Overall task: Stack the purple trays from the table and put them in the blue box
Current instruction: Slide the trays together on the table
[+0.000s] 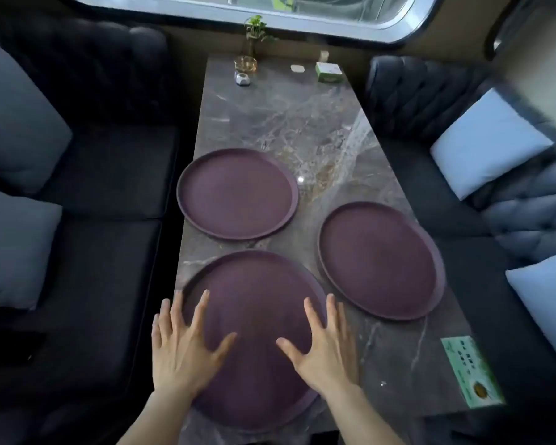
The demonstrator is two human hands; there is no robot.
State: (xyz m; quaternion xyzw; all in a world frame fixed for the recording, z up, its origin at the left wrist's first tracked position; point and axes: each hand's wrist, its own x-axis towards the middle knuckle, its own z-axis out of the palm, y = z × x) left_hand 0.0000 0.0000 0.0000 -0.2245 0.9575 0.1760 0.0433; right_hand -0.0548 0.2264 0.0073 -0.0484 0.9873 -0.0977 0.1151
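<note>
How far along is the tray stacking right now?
Nothing stacked: three round purple trays lie apart on the marble table, near, far-left, right. Left hand and right hand hover open above the near one. Stacking and boxing remain; no blue box in view.

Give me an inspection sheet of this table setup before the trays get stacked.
Surface: grey marble table.
Job's things: three round purple trays, near, far left, right, unstacked; blue box not seen.
Clutter: potted plant, green box, green card.
Grippers: left hand and right hand open, spread above near tray.
Cables: nothing seen.
Surroundings: dark sofas, cushions, window.
</note>
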